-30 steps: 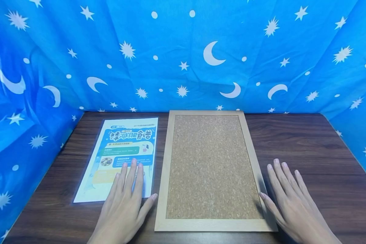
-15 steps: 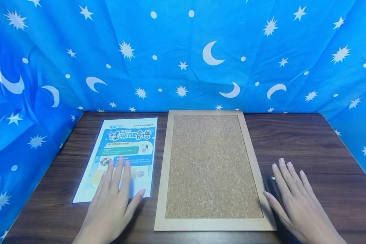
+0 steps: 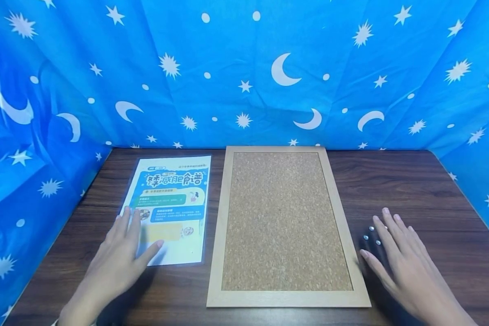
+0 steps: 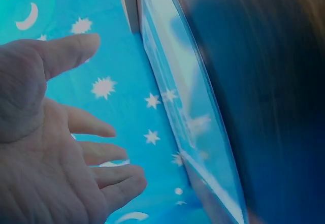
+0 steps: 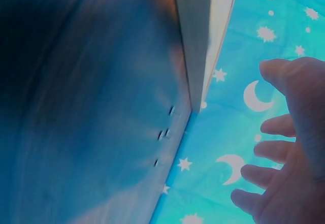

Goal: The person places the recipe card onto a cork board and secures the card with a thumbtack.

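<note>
The person's left hand (image 3: pixel 120 262) hung over the lower left part of a glossy white-and-blue printed sheet (image 3: pixel 175 251), its fingers extended and the thumb spread wide; from its wrist I could see a gap between hand and sheet. The sheet lay flat on the dark brown wood-grain table (image 3: pixel 391 181), just left of a rectangular brown cork board with a pale wooden frame (image 3: pixel 285 226), a strip of tabletop between them. The board lay flat too, its far end by the bright blue cloth (image 3: pixel 228 45) printed with white moons and stars. To its right, the right hand (image 3: pixel 409 262) hovered with loosely straight, parted fingers, partly over a cluster of small, round, shiny silver pieces (image 3: pixel 378 242) resting on the table; I counted four.
</note>
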